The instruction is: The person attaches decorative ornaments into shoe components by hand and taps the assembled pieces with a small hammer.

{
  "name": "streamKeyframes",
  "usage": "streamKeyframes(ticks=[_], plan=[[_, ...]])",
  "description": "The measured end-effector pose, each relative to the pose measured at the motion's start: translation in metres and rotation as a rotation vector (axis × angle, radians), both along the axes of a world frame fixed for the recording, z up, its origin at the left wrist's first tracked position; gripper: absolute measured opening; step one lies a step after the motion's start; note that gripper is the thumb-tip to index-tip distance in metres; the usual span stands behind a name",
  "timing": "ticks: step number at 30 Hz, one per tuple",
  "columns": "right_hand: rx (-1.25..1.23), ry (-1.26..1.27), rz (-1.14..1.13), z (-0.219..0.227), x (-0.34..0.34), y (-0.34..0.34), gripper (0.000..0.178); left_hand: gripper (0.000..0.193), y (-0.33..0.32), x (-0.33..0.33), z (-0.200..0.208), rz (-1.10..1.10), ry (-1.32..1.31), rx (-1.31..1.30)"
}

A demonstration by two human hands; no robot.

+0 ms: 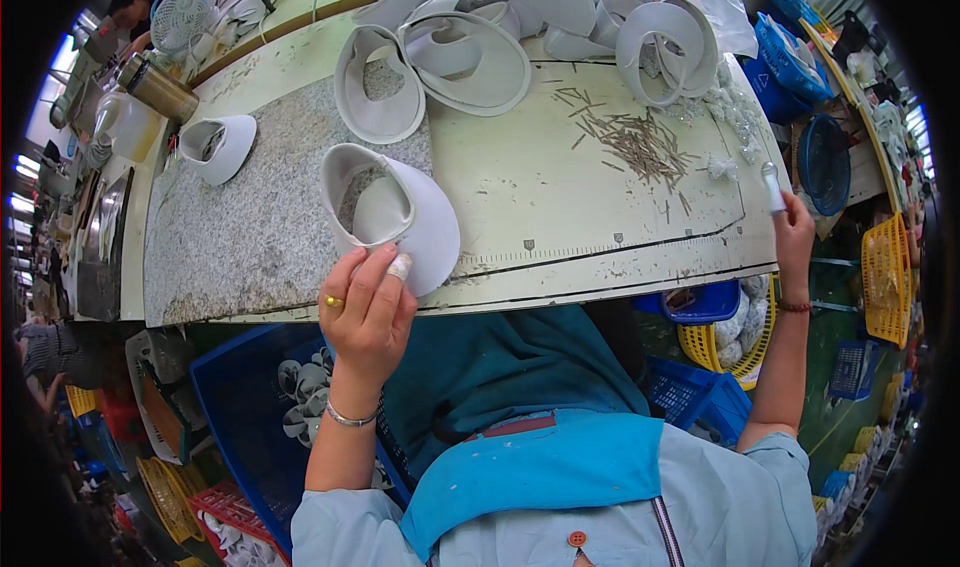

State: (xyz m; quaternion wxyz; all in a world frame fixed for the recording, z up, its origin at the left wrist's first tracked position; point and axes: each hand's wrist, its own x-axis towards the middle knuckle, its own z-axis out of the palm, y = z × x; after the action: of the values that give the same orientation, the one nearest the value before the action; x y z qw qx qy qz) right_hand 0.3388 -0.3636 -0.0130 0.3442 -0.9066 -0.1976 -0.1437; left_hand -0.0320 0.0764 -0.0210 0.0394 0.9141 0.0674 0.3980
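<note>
Across the head view, a cream-coloured desk [560, 207] with ruler markings is spreading before you, and a grey speckled slab [260, 217] is covering its left part. Near the front edge, your left hand [365, 317] is gripping a white visor-shaped piece with a curved brim [435, 212]; its fingers [376, 270] are pinching the near rim, one fingertip wearing a white wrap [400, 266]. That piece is straddling the slab's right border; whether it is resting or hanging just above, you cannot tell.

Your right hand [795, 235] is pausing by the desk's right edge. A small pale cylinder with a rounded tip [773, 189] is showing at its fingers; you cannot tell whether they are closing on it or wearing it.

Thin brown sticks [640, 147] are lying between your hands, farther back, and more white visor-shaped pieces [490, 82] are piling along the far side.
</note>
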Motion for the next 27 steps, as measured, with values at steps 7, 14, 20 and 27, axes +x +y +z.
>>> streamKeyframes(ticks=[7,14,20,27], plan=[[0.395,0.534,0.340,0.063,-0.084,0.109,0.030,0.024,0.004,-0.003,0.004,0.002,0.089,0.039],[0.356,0.987,0.829,0.069,-0.154,0.224,0.028,0.022,0.003,-0.001,0.006,0.004,0.089,0.021],[0.289,1.084,0.856,0.054,-0.184,0.278,0.031,0.021,0.003,-0.001,0.009,-0.029,0.097,0.002],[0.284,1.043,0.881,0.039,-0.183,0.284,0.033,0.019,0.005,0.007,0.008,0.017,-0.042,-0.212]])
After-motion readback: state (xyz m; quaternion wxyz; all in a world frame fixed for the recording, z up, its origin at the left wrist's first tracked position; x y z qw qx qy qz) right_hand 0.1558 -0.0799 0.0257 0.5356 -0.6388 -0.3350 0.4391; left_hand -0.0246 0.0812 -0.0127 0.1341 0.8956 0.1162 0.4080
